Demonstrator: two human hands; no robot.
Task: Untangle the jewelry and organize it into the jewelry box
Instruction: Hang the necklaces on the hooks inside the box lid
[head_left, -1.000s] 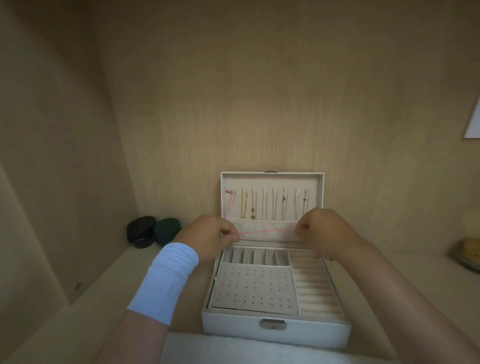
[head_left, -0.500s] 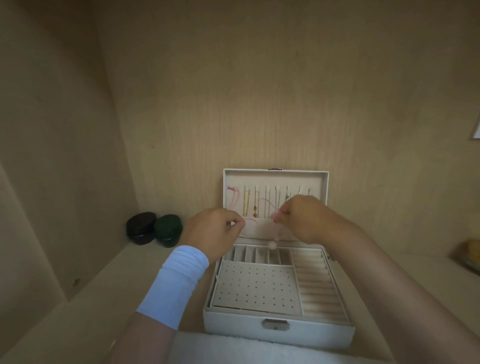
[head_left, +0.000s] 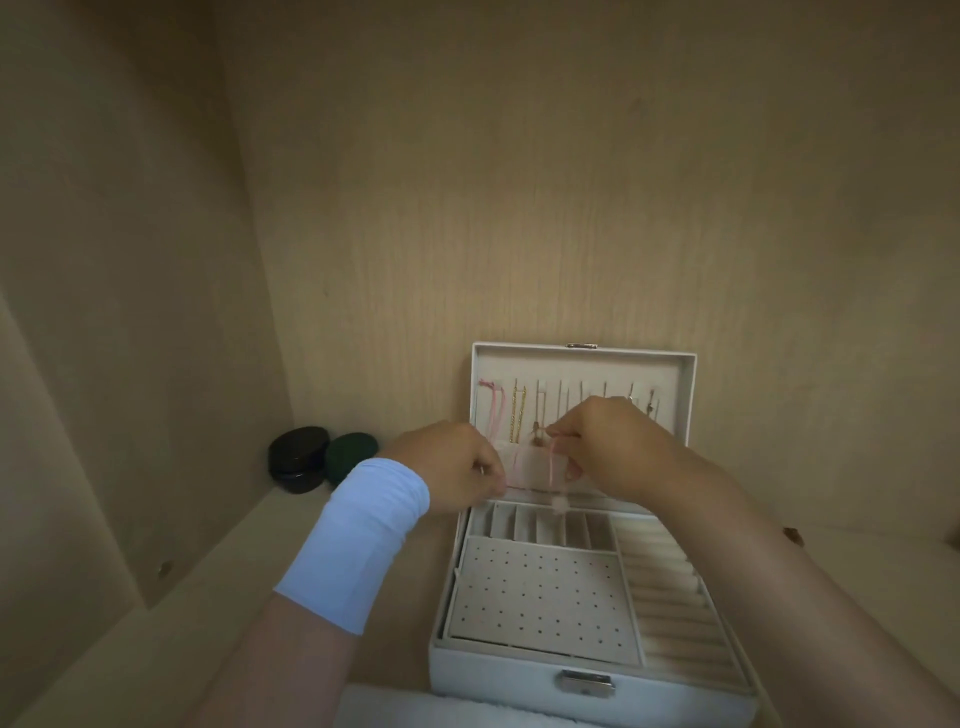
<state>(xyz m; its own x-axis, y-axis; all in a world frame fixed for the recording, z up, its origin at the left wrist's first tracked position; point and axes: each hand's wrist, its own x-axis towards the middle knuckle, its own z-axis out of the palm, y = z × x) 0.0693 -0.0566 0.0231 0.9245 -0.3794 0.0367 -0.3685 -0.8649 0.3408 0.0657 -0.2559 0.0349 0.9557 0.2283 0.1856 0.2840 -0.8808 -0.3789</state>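
Right hand pinches pink cord in front of box lid; cord hangs vertical, tip down. Left hand curled by lid, grip unclear. Box on wooden shelf, wood walls.

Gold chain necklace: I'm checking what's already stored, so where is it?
In the head view, the gold chain necklace hangs inside the raised lid of the white jewelry box, near its left side, just right of the pink cord.

I record the jewelry box as white outside with cream lining. Its near-left panel is beige with a regular grid of dark dots. The pink cord and gold chain are plain. The wristband is pale blue. Far left are 1 black case and 1 dark green case. The walls are tan and wood-grained.
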